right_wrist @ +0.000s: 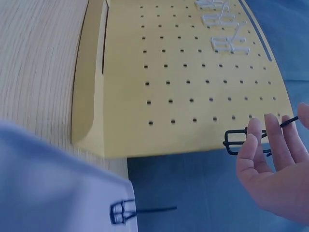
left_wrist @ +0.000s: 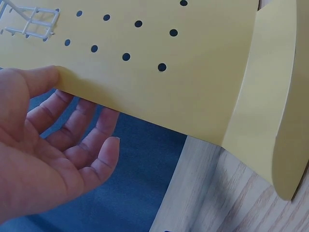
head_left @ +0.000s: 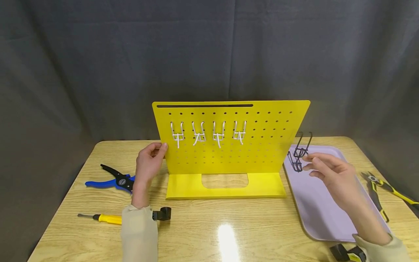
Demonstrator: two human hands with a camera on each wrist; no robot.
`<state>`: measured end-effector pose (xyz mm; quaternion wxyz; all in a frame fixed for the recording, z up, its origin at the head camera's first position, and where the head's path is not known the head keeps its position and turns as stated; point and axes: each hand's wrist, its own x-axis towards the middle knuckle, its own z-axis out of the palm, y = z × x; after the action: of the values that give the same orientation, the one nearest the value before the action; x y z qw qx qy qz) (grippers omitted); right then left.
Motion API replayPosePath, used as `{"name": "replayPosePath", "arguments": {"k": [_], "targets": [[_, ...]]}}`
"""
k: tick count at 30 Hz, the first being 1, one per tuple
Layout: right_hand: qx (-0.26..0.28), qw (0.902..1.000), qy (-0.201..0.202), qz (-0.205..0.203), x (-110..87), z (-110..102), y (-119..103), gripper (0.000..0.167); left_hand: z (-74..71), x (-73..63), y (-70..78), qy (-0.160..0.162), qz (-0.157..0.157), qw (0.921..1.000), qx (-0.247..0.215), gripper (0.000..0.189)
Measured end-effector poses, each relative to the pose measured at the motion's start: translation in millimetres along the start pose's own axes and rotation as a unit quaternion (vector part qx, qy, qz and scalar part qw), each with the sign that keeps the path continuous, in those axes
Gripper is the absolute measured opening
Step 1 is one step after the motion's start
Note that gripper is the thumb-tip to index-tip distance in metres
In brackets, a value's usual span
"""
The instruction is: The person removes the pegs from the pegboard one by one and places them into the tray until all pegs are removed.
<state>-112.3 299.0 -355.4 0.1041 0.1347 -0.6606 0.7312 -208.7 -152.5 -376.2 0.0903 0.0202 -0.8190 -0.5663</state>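
A yellow pegboard (head_left: pixel 209 160) stands upright on its folded base, with several white wire hooks (head_left: pixel 218 137) hung in a row on its upper part. My left hand (head_left: pixel 148 163) grips the board's left edge, the thumb on the front and the fingers behind, as the left wrist view (left_wrist: pixel 58 140) shows. Between the fingertips of my right hand (head_left: pixel 334 178) is a black wire hook (right_wrist: pixel 236 141), held near the board's right edge. A second black hook (right_wrist: pixel 123 211) lies in the far left corner of the lilac tray (head_left: pixel 320 207).
Blue-handled pliers (head_left: pixel 122 182) and a yellow screwdriver (head_left: pixel 109 219) lie on the wooden table (head_left: pixel 209 225) at the left. Yellow-and-black cutters (head_left: pixel 376 182) lie right of the tray. A dark curtain (head_left: pixel 209 54) hangs behind the table.
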Motion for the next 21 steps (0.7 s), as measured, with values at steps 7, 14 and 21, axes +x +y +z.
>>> {"name": "replayPosePath", "arguments": {"k": [7, 14, 21], "targets": [[0.01, 0.9994, 0.031, 0.007, 1.2, -19.6, -7.8, 0.023, -0.1, 0.4, -0.7, 0.001, -0.004, 1.0, 0.004, 0.036], [0.009, 0.9976, 0.067, 0.016, 5.2, -37.6, -15.5, 0.023, 0.5, 1.0, -1.7, 0.001, -0.005, 1.0, 0.003, 0.035], [0.023, 0.994, 0.086, 0.062, 15.6, -52.8, -18.1, 0.02, 0.6, 0.7, -1.9, 0.001, -0.004, 1.0, 0.002, 0.036]]}}
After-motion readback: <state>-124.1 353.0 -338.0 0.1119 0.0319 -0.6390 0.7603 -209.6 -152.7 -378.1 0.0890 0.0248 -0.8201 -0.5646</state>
